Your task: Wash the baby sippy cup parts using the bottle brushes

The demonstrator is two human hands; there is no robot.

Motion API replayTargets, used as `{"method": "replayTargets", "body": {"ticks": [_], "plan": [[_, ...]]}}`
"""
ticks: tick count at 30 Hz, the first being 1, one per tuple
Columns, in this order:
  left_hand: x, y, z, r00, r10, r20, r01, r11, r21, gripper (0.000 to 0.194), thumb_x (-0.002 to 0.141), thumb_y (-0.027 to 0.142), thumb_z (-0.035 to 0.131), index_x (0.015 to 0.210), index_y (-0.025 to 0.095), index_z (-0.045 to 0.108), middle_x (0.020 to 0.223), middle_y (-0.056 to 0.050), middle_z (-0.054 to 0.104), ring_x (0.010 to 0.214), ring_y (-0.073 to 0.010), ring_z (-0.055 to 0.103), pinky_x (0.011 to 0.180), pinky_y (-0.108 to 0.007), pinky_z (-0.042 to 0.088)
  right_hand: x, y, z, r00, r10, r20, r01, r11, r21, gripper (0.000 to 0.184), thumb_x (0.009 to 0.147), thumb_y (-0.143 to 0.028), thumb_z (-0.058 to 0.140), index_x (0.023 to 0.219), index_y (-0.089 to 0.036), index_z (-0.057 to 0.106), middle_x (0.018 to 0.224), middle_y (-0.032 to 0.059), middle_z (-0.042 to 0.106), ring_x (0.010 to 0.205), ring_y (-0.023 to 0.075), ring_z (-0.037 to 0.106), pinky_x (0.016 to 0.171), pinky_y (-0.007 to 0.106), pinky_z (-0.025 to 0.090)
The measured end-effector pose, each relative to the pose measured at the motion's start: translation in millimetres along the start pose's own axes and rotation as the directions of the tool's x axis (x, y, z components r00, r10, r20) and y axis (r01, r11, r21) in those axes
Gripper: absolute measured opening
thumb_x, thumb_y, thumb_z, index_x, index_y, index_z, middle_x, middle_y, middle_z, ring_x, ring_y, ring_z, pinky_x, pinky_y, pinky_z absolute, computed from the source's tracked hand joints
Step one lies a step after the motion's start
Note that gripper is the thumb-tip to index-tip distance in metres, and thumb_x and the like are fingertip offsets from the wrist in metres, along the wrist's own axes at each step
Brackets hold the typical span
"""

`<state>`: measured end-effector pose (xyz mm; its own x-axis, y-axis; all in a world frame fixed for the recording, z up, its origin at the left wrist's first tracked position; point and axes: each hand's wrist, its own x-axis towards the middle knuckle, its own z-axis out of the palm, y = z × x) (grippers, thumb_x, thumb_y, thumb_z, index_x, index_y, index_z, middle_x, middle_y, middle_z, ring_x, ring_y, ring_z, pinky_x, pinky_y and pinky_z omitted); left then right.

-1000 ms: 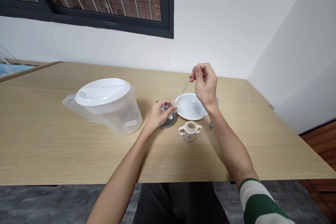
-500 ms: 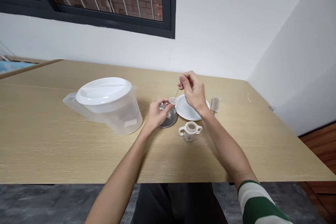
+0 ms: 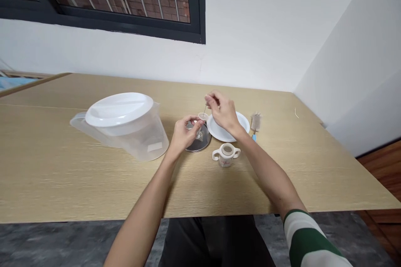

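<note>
My left hand [image 3: 184, 134] pinches a small pale ring-shaped cap [image 3: 203, 116] above a round steel lid [image 3: 200, 144]. My right hand [image 3: 222, 112] holds a thin metal wire [image 3: 204, 110] between its fingertips, with the wire's lower end at the cap's opening. Whether the wire passes into the cap is too small to tell. Just behind my right hand lies a white plate [image 3: 230, 130]. In front of the plate stands a cream two-handled baby cup [image 3: 226, 154].
A clear plastic jug [image 3: 147, 142] with a white lid [image 3: 119, 109] stands left of my hands. A small bottle brush [image 3: 255, 124] with a blue handle lies right of the plate. The light wood table [image 3: 94, 183] meets white walls at the back and right.
My right hand has moved down and left, bringing the wire to the cap. The bottle brush has come into view beside the plate. My left hand has barely moved.
</note>
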<state>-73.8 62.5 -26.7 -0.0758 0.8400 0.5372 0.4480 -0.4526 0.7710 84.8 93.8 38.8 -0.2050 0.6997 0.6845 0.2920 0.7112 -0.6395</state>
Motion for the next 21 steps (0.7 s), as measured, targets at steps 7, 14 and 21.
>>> {"method": "replayTargets", "body": {"ticks": [7,14,21], "plan": [[-1.4,-8.1,0.0,0.993,0.081,0.090,-0.097,0.979,0.181,0.018,0.084,0.035,0.064,0.089,0.021,0.074,0.089,-0.005,0.073,0.082,-0.0210,0.060,0.086,-0.036,0.041,14.0,-6.5,-44.6,0.964,0.003,-0.268,0.029,0.993,0.116,0.035,0.095,-0.056,0.046,0.087,-0.023,0.055,0.077,-0.0020,0.058,0.070,0.0094,0.060,0.069,0.023,0.051],[0.9,-13.4,-2.5,0.995,0.079,0.058,-0.091,0.965,0.245,0.019,0.085,0.037,0.063,0.088,0.021,0.073,0.087,-0.005,0.073,0.083,-0.0216,0.060,0.088,-0.037,0.038,18.6,-22.6,-116.1,0.786,-0.122,-0.606,0.214,0.973,0.082,0.029,0.095,-0.050,0.051,0.090,-0.022,0.057,0.081,-0.0015,0.057,0.067,0.0082,0.060,0.064,0.024,0.054],[3.2,-7.1,-5.0,0.996,-0.003,-0.091,0.011,0.995,0.094,0.029,0.082,0.042,0.063,0.091,0.017,0.074,0.082,-0.004,0.070,0.076,-0.0183,0.059,0.078,-0.030,0.045,-17.1,33.9,-119.9,0.887,0.179,-0.427,-0.114,0.978,0.174,0.042,0.081,-0.060,0.065,0.084,-0.018,0.060,0.072,-0.0011,0.062,0.062,0.0102,0.061,0.064,0.027,0.055]]}}
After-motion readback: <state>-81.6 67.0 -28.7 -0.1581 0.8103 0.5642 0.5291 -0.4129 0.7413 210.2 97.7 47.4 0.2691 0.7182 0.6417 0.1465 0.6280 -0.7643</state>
